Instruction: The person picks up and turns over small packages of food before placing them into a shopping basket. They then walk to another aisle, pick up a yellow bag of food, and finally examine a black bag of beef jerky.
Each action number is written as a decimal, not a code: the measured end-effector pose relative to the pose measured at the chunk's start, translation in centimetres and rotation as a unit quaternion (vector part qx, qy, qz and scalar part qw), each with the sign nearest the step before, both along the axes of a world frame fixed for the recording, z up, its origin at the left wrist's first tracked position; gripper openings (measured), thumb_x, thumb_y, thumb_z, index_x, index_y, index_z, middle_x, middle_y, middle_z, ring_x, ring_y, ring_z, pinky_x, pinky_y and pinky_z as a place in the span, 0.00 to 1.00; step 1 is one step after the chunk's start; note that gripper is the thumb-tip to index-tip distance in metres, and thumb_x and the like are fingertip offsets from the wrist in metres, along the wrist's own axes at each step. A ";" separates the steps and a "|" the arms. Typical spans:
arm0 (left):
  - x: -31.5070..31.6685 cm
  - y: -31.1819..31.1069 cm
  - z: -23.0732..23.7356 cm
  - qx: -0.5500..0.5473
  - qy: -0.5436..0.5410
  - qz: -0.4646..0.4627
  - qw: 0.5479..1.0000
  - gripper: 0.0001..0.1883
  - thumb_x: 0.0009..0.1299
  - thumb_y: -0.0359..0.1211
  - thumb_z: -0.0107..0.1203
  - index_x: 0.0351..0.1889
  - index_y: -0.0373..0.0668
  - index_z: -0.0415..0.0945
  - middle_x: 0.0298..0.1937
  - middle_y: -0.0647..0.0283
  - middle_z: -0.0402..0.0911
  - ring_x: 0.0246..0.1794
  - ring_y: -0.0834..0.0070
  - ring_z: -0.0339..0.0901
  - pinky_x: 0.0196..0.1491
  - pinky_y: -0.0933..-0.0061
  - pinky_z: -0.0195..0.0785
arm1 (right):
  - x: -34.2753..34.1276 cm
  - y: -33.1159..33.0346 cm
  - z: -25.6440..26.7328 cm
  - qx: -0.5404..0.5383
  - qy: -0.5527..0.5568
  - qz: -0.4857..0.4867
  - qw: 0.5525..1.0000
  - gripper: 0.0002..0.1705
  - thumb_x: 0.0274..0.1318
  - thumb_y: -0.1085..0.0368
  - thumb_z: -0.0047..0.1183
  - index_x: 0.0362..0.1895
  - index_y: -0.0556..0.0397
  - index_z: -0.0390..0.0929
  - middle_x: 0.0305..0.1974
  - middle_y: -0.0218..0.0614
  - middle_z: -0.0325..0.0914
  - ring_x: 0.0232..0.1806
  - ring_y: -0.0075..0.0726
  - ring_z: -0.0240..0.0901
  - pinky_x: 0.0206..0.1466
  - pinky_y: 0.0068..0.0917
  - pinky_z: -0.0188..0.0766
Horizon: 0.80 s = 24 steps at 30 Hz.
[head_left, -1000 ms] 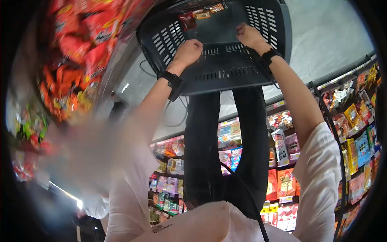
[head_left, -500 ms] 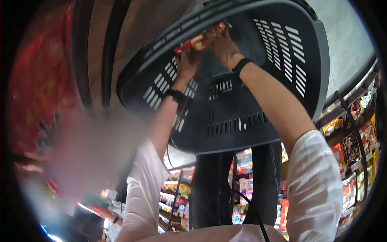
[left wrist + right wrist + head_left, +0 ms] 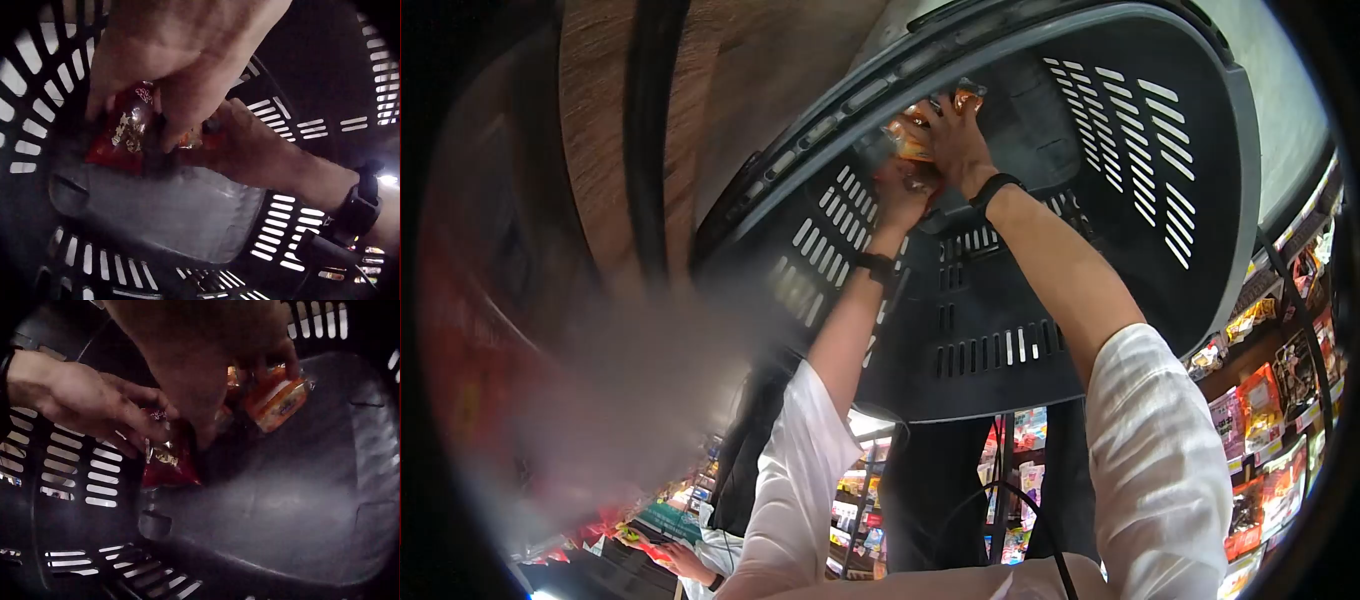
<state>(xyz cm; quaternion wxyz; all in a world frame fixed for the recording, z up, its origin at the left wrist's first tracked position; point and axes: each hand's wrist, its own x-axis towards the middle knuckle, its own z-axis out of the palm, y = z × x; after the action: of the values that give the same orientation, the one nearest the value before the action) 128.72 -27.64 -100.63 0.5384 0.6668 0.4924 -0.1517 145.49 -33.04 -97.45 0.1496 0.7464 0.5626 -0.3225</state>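
Both hands are down inside a dark grey shopping basket (image 3: 1040, 375). My left hand (image 3: 903, 195) grips a red snack packet (image 3: 170, 456) between thumb and fingers; the left wrist view shows its pale lettering. Right beside it, my right hand (image 3: 960, 145) spreads over small orange snack packets (image 3: 278, 400), with thumb and fingers curled about them. One orange packet (image 3: 968, 98) pokes out past the right fingertips in the head view. Part of the orange group is hidden beneath the right hand.
The slotted basket walls (image 3: 1150, 160) rise around both hands, and its smooth bottom (image 3: 275, 506) shows below them. Shelves of bagged snacks (image 3: 1265, 410) stand at the right. Another person's hand (image 3: 690, 563) appears at lower left. A grey blur covers the left side.
Both hands, earlier apart and holding nothing above the basket, have reached in to the packets. The left hand has since moved right with the red packet. The basket looks larger and more tilted.
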 end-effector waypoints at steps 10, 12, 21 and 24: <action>-0.1 -1.7 3.9 -0.027 0.072 -0.078 0.994 0.25 0.62 0.40 0.72 0.49 0.43 0.68 0.44 0.52 0.83 0.50 0.59 0.81 0.51 0.61 0.72 | -2.3 -1.0 -2.0 -0.005 -0.081 -0.190 0.978 0.35 0.68 0.53 0.51 0.76 0.14 0.56 0.78 0.39 0.47 0.81 0.65 0.35 0.64 0.90 0.51; 1.1 -1.2 6.2 -0.077 0.065 -0.038 0.994 0.23 0.62 0.39 0.71 0.48 0.44 0.70 0.44 0.53 0.84 0.49 0.61 0.82 0.50 0.63 0.73 | -2.2 -1.6 -2.6 0.010 -0.071 -0.183 0.981 0.34 0.68 0.54 0.51 0.75 0.18 0.57 0.76 0.40 0.49 0.80 0.65 0.38 0.64 0.84 0.56; 2.4 -0.4 12.8 -0.054 0.028 -0.087 0.994 0.20 0.63 0.40 0.70 0.45 0.41 0.75 0.43 0.56 0.82 0.45 0.65 0.80 0.51 0.64 0.71 | 0.7 -5.2 0.6 0.090 -0.073 -0.116 0.986 0.30 0.61 0.62 0.54 0.69 0.46 0.69 0.71 0.43 0.58 0.71 0.49 0.56 0.63 0.54 0.68; 2.6 -0.3 17.0 -0.028 0.006 -0.088 0.996 0.18 0.63 0.38 0.70 0.43 0.41 0.75 0.39 0.57 0.82 0.42 0.67 0.79 0.48 0.66 0.71 | 1.9 -5.1 3.9 0.004 -0.054 -0.133 0.990 0.32 0.59 0.63 0.57 0.68 0.54 0.69 0.72 0.42 0.57 0.74 0.47 0.53 0.64 0.54 0.67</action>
<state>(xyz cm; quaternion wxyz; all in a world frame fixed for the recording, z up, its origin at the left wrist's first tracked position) 131.30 -27.90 -83.66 0.5381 0.6914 0.4310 -0.2161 147.37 -38.10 -93.58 0.1325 0.8314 0.4509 -0.2965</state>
